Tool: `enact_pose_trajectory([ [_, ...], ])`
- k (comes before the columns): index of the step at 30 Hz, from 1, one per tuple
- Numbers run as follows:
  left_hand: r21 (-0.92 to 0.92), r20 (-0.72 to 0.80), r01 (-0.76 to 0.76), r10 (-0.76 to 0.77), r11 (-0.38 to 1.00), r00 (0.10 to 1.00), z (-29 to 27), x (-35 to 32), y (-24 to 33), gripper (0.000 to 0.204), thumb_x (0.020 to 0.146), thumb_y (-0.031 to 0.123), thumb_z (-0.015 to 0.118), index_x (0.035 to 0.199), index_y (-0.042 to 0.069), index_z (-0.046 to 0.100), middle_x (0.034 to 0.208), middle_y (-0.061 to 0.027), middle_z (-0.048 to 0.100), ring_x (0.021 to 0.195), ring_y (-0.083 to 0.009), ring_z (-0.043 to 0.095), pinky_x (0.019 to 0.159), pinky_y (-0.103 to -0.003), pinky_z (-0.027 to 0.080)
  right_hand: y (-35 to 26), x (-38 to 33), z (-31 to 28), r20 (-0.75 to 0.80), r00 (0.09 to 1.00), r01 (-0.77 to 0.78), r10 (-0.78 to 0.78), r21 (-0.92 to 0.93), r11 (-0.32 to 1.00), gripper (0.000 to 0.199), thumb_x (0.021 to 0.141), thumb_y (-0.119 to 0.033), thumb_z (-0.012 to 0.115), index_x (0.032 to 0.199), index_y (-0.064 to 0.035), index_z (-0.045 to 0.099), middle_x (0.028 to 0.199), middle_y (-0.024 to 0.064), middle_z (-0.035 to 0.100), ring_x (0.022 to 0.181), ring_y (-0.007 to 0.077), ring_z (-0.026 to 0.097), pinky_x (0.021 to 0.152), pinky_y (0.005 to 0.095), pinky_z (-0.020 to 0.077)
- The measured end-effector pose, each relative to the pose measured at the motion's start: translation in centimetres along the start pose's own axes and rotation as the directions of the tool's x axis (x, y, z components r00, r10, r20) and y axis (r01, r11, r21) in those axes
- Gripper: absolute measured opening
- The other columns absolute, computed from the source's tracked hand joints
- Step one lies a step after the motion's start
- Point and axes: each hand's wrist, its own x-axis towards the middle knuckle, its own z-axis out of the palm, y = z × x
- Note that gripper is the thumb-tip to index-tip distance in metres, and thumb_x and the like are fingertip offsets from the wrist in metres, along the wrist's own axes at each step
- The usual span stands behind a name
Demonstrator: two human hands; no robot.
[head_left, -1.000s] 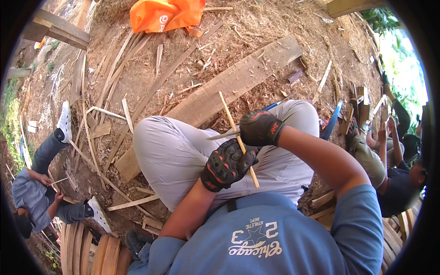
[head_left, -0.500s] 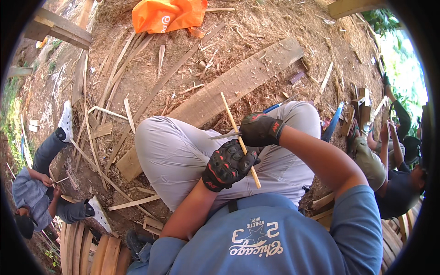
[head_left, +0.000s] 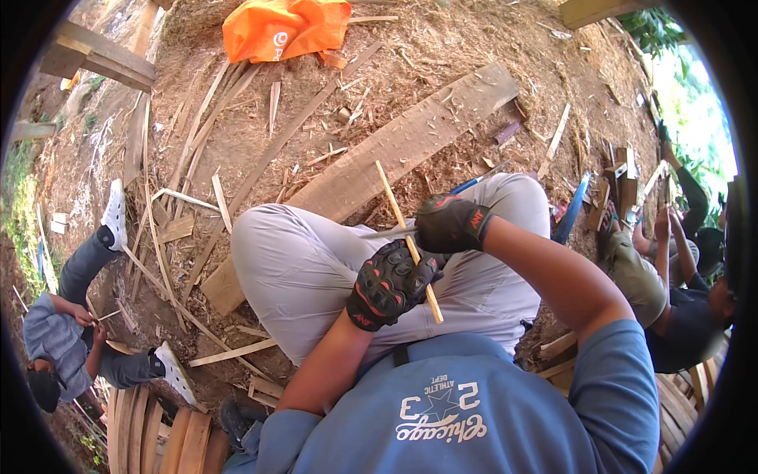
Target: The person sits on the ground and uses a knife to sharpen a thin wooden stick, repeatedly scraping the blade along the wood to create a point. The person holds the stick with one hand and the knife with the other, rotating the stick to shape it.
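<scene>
In the head view, the only one I have, I find the stick [head_left: 392,197] slim, pale yellow and nearly straight, slanting from near the person's waist up and away over the lap. Its far tip shows against the middle stretch of a broad plank [head_left: 426,134] on the ground, between that board's two ends; its near end hangs free below the glove. I read the left hand [head_left: 392,284], in a black glove with red marks, as grasping the stick around its lower half. The right hand [head_left: 452,223], gloved alike, is clenched around one end of a narrow grey blade [head_left: 384,233], which crosses the stick just beside that fist.

The handle is hidden from me inside the right fist, and the blade is smeared, so I cannot tell whether its edge bites into the wood. The left fingertips curl out of sight. The left knee covers part of the plank's near long edge, and a blue object [head_left: 467,185] behind the right knee is too covered to identify. The upper border cuts off an orange bag [head_left: 286,30]; at far right, a co-worker [head_left: 681,316] blurs into the dark rim.
</scene>
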Motion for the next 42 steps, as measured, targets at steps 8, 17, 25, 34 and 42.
enact_pose_trajectory([
  [8,0.046,-0.079,-0.022,0.026,0.999,0.997,-0.2,0.3,0.0,0.041,0.076,0.015,0.085,0.11,0.011,0.063,0.093,-0.0094,0.07,0.09,-0.0315,0.069,0.085,-0.049,0.06,4.2,5.4,1.9,-0.038,0.992,0.114,-0.124,-0.201,0.973,0.027,0.085,-0.025,0.059,0.078,-0.0042,0.076,0.081,0.0179,0.073,0.076,0.0367,0.073,0.067,0.0477,0.0586],
  [17,0.032,-0.075,-0.068,0.07,0.997,0.995,0.2,-0.1,0.0,0.042,0.074,0.015,0.085,0.11,0.011,0.062,0.089,-0.0082,0.07,0.085,-0.031,0.07,0.08,-0.048,0.06,1.0,4.0,-0.6,0.037,0.999,0.017,-0.015,-0.071,0.997,0.028,0.084,-0.022,0.057,0.088,-0.0034,0.077,0.088,0.021,0.073,0.083,0.0387,0.072,0.075,0.0477,0.0587],
  [25,0.054,-0.075,-0.07,0.074,0.996,0.994,0.6,-0.3,0.0,0.048,0.076,0.015,0.085,0.117,0.01,0.06,0.088,-0.0076,0.07,0.083,-0.0321,0.07,0.084,-0.049,0.059,4.8,8.2,1.0,-0.02,0.976,-0.22,0.219,-0.057,0.974,0.032,0.085,-0.025,0.059,0.1,-0.0034,0.078,0.104,0.0204,0.075,0.095,0.0366,0.074,0.082,0.0459,0.0592],
  [34,0.153,-0.148,0.086,-0.063,0.985,0.987,-2.1,0.8,0.7,0.03,0.082,0.02,0.083,0.108,0.009,0.073,0.089,-0.01,0.07,0.081,-0.0324,0.069,0.075,-0.046,0.057,1.2,3.1,-0.1,-0.092,0.921,-0.327,0.379,0.351,0.878,0.038,0.089,-0.035,0.057,0.094,-0.0022,0.076,0.099,0.0248,0.072,0.089,0.0413,0.071,0.078,0.0457,0.0568],
  [42,0.246,-0.14,0.141,-0.109,0.959,0.984,-2.0,0.5,1.0,0.031,0.082,0.018,0.084,0.111,0.01,0.073,0.082,-0.0083,0.069,0.075,-0.0297,0.068,0.07,-0.043,0.056,-2.5,-3.7,2.4,-0.219,0.796,-0.295,0.564,0.674,0.677,0.047,0.09,-0.046,0.06,0.099,-0.0018,0.073,0.091,0.0244,0.072,0.088,0.0404,0.071,0.081,0.0483,0.0535],
])
